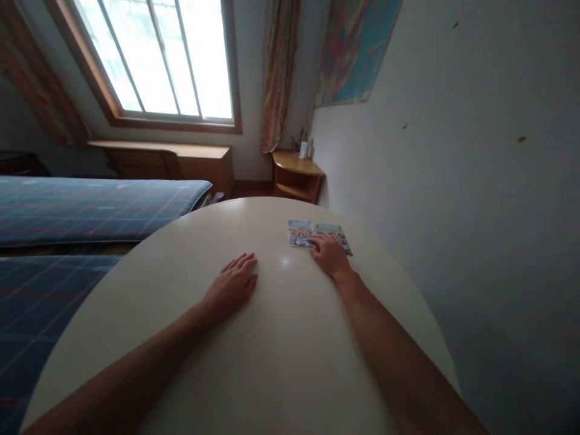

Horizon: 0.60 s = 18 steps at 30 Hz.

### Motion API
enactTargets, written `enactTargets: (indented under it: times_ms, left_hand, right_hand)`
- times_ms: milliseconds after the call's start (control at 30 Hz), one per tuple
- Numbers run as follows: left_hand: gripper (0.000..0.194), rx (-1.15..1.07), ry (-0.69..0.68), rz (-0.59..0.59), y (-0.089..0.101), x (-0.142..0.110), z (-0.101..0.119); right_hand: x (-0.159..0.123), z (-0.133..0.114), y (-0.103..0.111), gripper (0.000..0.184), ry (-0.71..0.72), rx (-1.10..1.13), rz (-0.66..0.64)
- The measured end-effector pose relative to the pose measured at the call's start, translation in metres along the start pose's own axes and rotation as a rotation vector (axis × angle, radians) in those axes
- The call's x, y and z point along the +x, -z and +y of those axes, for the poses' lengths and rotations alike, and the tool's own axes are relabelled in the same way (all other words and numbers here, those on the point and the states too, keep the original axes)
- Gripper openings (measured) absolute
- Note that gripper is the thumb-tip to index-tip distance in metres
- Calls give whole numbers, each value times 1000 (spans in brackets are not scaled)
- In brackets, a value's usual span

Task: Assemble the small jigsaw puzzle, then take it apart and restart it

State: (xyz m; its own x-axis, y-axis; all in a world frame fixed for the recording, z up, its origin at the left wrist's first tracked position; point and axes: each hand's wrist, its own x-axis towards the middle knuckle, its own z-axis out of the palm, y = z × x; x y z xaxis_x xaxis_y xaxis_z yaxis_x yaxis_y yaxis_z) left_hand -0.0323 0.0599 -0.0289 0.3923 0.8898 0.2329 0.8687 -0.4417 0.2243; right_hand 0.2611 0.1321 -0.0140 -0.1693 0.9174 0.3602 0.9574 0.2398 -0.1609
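Two small colourful picture cards lie side by side flat on a round cream table [281, 338]. The left card [299, 232] is mostly blue and white with a busy printed picture. The right card [333, 229] has a greenish top strip and sits partly under my right hand [330, 255]. This hand's fingers are bent and close together, with the fingertips at the left card's lower right edge. My left hand [233, 278] rests palm down on the bare tabletop, left of the cards, fingers stretched out and holding nothing.
A white wall [453, 199] runs close along the table's right side. Plaid mattresses [90, 208] lie to the left. Beyond the table stand a wooden corner shelf [296, 163] and a long wooden desk [199, 151] beneath a bright window [167, 60].
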Motion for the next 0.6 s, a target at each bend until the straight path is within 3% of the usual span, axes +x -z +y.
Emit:
enactTargets:
  times_ms: [200,400,600]
  left_hand:
    - [57,5,-21,-29,7,-2,1]
    - [69,2,-37,-72,5,-5,11]
    - [72,-7,-50,-73,4,-8,24]
  right_hand:
    - [-23,-26,11,51,123,-80,39]
    - [-75,-48,23,64,68,-13,-179]
    - [-84,-49,29,69,25,12,-294]
